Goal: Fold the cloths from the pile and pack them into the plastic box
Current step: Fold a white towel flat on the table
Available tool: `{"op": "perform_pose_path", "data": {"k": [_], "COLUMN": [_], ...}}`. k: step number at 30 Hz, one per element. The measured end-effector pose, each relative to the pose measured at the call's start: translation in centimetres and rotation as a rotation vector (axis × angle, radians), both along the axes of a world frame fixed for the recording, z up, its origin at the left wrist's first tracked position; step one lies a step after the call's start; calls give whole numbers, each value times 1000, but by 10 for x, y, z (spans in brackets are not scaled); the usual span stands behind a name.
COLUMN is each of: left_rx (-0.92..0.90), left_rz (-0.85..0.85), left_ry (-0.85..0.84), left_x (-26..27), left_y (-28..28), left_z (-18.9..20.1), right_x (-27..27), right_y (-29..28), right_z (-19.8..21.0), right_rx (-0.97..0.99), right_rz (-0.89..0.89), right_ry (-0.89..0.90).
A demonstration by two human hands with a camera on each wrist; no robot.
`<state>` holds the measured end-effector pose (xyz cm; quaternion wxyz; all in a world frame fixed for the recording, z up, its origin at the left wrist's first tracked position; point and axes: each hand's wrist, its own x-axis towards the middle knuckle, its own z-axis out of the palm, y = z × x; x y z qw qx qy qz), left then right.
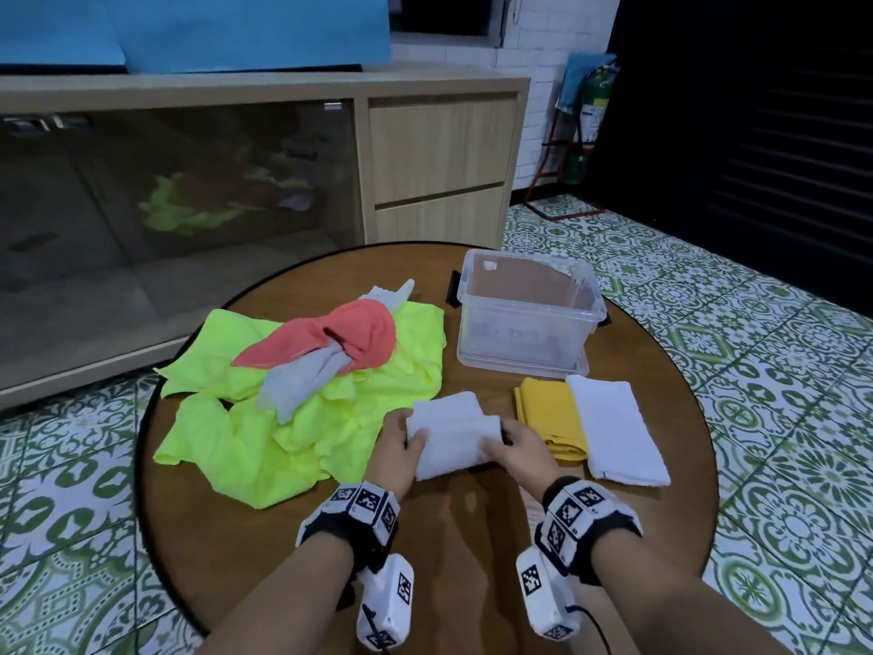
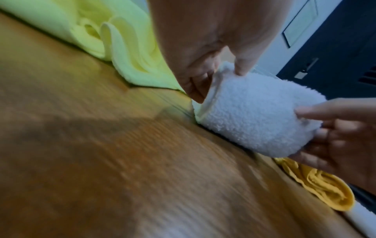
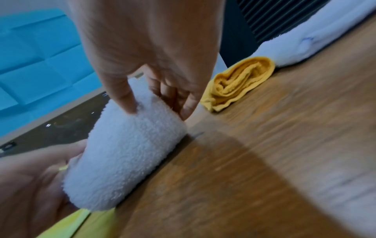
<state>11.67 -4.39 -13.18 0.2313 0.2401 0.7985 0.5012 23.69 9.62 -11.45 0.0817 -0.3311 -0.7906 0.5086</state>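
Both hands on white towel's two ends.

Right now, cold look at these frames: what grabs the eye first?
The neon yellow cloth sprawled over the table's left half, with a coral cloth and a grey cloth heaped on it. Next, both hands at the near centre: left hand and right hand grip the ends of a white towel, half folded. The box behind holds no cloths.
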Motion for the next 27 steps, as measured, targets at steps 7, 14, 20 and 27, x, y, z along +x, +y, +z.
{"op": "perform_pose_path", "data": {"k": [7, 14, 20, 27], "left_rx": [96, 14, -348, -670], "left_rz": [28, 82, 79, -67], "left_ry": [-244, -126, 221, 470], "left_x": [-7, -20, -7, -11], "left_y": [10, 26, 34, 38], "left_z": [-12, -16, -9, 3], "right_x": [-16, -29, -39, -41], "right_y": [6, 18, 10, 10], "right_z": [-10, -15, -23, -11], "right_rx": [-9, 197, 247, 394], "right_rz": [-30, -10, -69, -94], "right_ry": [-20, -189, -348, -372]}}
